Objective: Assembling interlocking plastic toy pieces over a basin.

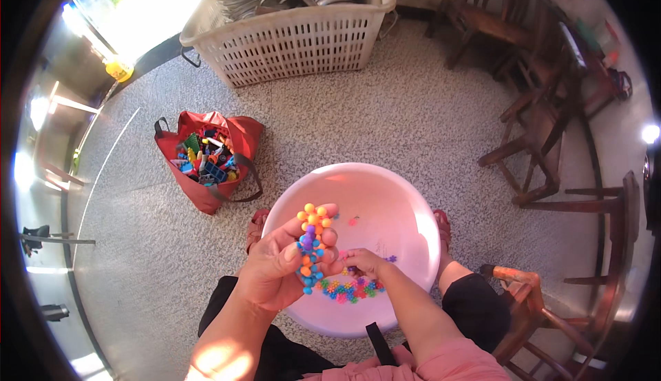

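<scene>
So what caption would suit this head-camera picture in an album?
Left hand holds a chain of colourful beads; right hand reaches loose pieces in a white basin.

Bright daylight glare upper left, fisheye-bent edges, dark rim

You see speckled terrazzo floor (385, 119) around a white laundry basket (289, 36); dark wooden chairs (537, 126) right of it, sunlight to its left.
</scene>
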Available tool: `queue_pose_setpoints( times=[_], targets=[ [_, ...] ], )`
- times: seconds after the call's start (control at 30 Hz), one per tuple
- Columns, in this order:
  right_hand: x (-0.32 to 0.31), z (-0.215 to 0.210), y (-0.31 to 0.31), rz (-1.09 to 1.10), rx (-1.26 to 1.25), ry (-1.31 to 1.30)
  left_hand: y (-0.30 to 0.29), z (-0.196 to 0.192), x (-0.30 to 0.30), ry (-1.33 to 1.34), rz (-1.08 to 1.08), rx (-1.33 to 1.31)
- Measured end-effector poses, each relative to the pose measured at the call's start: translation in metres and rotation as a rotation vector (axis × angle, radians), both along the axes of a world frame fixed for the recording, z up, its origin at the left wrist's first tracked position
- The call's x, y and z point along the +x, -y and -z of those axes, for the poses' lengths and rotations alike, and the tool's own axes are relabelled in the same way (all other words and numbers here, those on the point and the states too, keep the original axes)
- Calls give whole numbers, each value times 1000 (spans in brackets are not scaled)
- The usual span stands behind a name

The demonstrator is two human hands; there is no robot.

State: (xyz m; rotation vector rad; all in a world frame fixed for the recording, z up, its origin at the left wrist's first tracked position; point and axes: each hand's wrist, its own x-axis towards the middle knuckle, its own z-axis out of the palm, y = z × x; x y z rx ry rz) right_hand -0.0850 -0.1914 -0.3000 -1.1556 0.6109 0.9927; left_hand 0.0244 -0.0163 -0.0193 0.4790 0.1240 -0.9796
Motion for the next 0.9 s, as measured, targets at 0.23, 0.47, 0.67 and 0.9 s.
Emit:
queue_pose_setpoints(
  times=[0.23, 0.47, 0.67, 0.9],
  targets=[
    [39, -164, 33, 308, 399, 242, 1, -2, -3, 246, 37, -10],
    [27, -269, 44, 566, 564, 385, 7, -7, -11, 376, 41, 65],
    [27, -266, 50, 675, 597, 383, 21, 14, -11, 213, 85, -193],
    [16, -295, 58, 687, 411, 574, 38, 15, -11, 251, 146, -240]
  ],
)
